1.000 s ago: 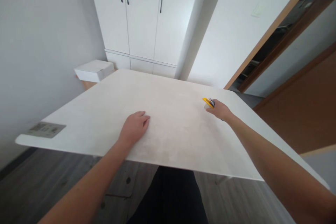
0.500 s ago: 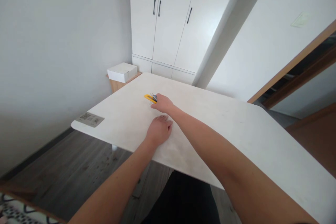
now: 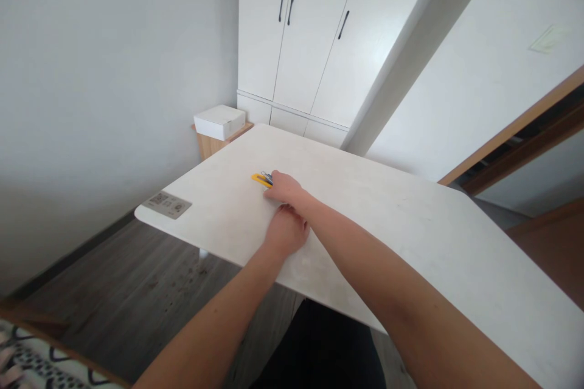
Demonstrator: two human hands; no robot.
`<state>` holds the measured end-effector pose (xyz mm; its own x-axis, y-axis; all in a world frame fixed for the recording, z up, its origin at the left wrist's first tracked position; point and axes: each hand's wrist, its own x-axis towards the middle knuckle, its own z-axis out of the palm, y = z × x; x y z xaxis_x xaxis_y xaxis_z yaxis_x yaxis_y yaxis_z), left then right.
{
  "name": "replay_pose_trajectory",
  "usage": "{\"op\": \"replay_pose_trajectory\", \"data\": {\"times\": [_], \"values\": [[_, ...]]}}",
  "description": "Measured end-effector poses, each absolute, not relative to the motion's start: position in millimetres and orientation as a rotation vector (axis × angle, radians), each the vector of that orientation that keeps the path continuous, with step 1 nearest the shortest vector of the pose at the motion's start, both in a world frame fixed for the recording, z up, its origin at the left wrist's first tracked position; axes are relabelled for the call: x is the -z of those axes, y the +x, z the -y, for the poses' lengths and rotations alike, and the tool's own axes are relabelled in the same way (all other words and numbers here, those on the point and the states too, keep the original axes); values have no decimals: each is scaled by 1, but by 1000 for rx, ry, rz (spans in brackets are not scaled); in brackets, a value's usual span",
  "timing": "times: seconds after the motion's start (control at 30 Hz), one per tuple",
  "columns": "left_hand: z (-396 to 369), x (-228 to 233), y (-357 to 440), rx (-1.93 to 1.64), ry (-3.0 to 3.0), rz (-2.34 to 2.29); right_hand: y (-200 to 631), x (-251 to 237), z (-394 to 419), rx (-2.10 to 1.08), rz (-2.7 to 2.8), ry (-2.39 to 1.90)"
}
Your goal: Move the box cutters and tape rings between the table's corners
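Note:
My right hand (image 3: 283, 186) is closed around a yellow box cutter (image 3: 261, 180), whose front part sticks out to the left past my fingers. Beside the cutter, small metal pieces (image 3: 267, 176) also show at my fingertips; their kind is too small to make out. The hand is low over the white table (image 3: 365, 213). Just below it, my left hand (image 3: 286, 232) rests on the tabletop with its fingers loosely bent and nothing visible in it. My right wrist partly covers the left fingertips.
A grey printed label (image 3: 167, 205) is stuck at the table's left corner. Beyond the far left edge, a white box (image 3: 219, 122) stands on a small wooden cabinet (image 3: 210, 145). White wardrobe doors (image 3: 301, 42) and a slanting grey pillar (image 3: 424, 48) rise behind the table.
My view has shifted slightly, so the room appears farther right. My left hand has come closer under my right wrist. The right hand still holds the box cutter and metal pieces.

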<state>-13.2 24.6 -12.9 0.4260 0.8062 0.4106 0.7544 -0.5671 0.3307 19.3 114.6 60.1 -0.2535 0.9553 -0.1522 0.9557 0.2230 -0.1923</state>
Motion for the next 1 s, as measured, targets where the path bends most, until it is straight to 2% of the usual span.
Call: {"op": "replay_pose_trajectory", "data": {"times": [0.17, 0.3, 0.67, 0.87, 1.0], "values": [[-22, 10, -14, -783, 2584, -1444, 28, -65, -118, 406, -2443, 1875], [-23, 10, -15, -785, 2596, -1428, 30, -65, -129, 476, -2389, 2020], [-22, 9, -16, -818, 2544, -1391, 35, -64, -141, 386, -2327, 2213], [-21, 9, -15, -843, 2515, -1372, 27, -68, -153, 479, -2238, 2083], [-21, 7, -15, -850, 2484, -1375, 20, -75, -152, 392, -2312, 2266]]}}
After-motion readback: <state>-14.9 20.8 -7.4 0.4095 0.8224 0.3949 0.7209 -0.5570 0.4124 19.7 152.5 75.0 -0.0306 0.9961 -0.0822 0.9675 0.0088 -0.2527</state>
